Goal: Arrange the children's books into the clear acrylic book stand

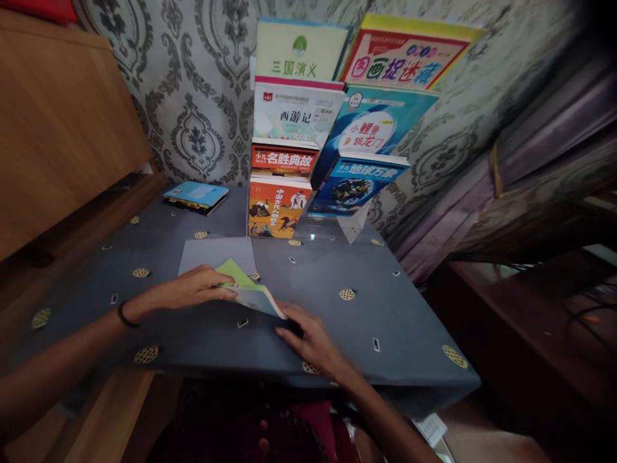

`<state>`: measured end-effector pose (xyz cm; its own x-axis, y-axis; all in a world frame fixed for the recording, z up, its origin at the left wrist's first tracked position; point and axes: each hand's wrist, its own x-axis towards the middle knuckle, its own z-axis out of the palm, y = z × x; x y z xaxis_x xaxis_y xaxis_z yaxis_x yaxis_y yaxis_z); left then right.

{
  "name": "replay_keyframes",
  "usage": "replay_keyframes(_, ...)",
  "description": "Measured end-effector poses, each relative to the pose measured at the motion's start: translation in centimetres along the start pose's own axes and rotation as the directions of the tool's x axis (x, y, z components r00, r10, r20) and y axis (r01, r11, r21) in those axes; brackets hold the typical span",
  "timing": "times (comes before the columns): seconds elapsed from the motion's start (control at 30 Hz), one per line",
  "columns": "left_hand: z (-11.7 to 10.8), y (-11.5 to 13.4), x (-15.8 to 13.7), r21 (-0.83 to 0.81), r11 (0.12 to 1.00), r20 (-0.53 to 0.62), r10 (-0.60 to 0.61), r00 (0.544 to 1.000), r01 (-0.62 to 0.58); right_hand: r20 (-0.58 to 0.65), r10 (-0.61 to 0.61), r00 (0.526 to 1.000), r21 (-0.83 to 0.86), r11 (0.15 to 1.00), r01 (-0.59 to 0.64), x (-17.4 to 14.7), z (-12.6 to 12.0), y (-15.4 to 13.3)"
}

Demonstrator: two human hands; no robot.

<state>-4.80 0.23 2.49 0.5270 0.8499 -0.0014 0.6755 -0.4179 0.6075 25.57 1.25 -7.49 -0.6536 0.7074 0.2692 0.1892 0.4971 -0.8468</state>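
A thin book (258, 299) with a green and pale blue cover is held tilted just above the table, between both hands. My left hand (205, 286) pinches its left end, thumb below and fingers on top. At the opposite end, by the pale spine or page edge, my right hand (308, 331) grips the book with closed fingers. Behind the left hand, a flat light grey sheet or board (216, 251) lies on the cloth. A blue book (197, 193) rests on darker ones at the table's back left.
Behind the hands a clear stand carries several upright books, including an orange one (278, 209) and a blue globe one (359, 185). Grey cloth with pineapple prints covers the table (318, 347). A wooden cabinet (62, 128) stands left; a purple curtain (482, 180) hangs right.
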Motion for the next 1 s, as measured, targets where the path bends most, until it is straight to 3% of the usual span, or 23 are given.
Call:
replay_keyframes(0.1, 0.0, 1.2, 0.4, -0.211, 0.975, -0.036, -0.075, 0.997, 0.065, -0.078, 0.153, 0.985, 0.227, 0.965, -0.132, 1.1, -0.2, -0.1)
replay_keyframes(0.2, -0.1, 2.5, 0.7, -0.442, 0.891, -0.200, -0.209, 0.957, 0.102, -0.106, 0.222, 0.969, 0.461, 0.875, -0.150, 2.4, -0.2, -0.6)
replay_keyframes(0.3, 0.3, 3.2, 1.1, -0.709, 0.704, -0.296, -0.354, 0.887, 0.045, -0.087, 0.205, 0.975, 0.517, 0.846, -0.132, 3.7, 0.0, -1.7)
replay_keyframes(0.4, 1.7, 2.4, 1.4, -0.862, 0.507, -0.300, -0.490, 0.818, -0.012, -0.036, 0.216, 0.976, 0.533, 0.830, -0.164, 4.8, 0.2, -2.7)
replay_keyframes(0.47, 3.0, 0.8, 1.3, -0.877, 0.480, -0.285, -0.541, 0.791, 0.012, -0.013, 0.251, 0.968, 0.558, 0.805, -0.201, 5.5, 0.2, -2.6)
replay_keyframes(0.5, 3.6, -0.3, 1.1, -0.855, 0.516, -0.286, -0.552, 0.783, 0.051, -0.004, 0.273, 0.962, 0.557, 0.800, -0.225, 5.8, 0.2, -2.2)
replay_keyframes(0.57, 4.6, -2.5, 0.6, -0.705, 0.689, -0.365, -0.555, 0.747, 0.168, -0.002, 0.327, 0.945, 0.493, 0.822, -0.284, 6.2, 0.1, -1.2)
replay_keyframes(0.63, 5.2, -4.4, -0.2, -0.408, 0.868, -0.540, -0.479, 0.692, 0.283, -0.031, 0.382, 0.924, 0.329, 0.876, -0.351, 6.3, -0.2, -0.2)
replay_keyframes(0.67, 5.4, -5.0, -0.5, -0.252, 0.913, -0.604, -0.408, 0.684, 0.322, -0.055, 0.397, 0.916, 0.222, 0.900, -0.376, 6.3, -0.3, 0.2)
replay_keyframes(0.77, 5.8, -5.8, -1.2, 0.065, 0.948, -0.615, -0.207, 0.760, 0.311, -0.172, 0.351, 0.921, -0.102, 0.923, -0.371, 6.2, -0.6, 0.3)
replay_keyframes(0.87, 6.2, -5.5, -1.3, 0.191, 0.953, -0.539, -0.100, 0.836, 0.237, -0.218, 0.213, 0.952, -0.289, 0.918, -0.271, 6.7, 0.0, -0.9)
replay_keyframes(0.93, 6.6, -5.2, -1.2, 0.242, 0.948, -0.505, -0.058, 0.861, 0.206, -0.109, 0.094, 0.990, -0.325, 0.937, -0.125, 7.7, 1.1, -1.8)
replay_keyframes(1.0, 7.1, -5.2, -1.2, 0.279, 0.941, -0.486, -0.032, 0.874, 0.190, 0.075, -0.037, 0.996, -0.324, 0.944, 0.060, 9.2, 2.7, -2.5)
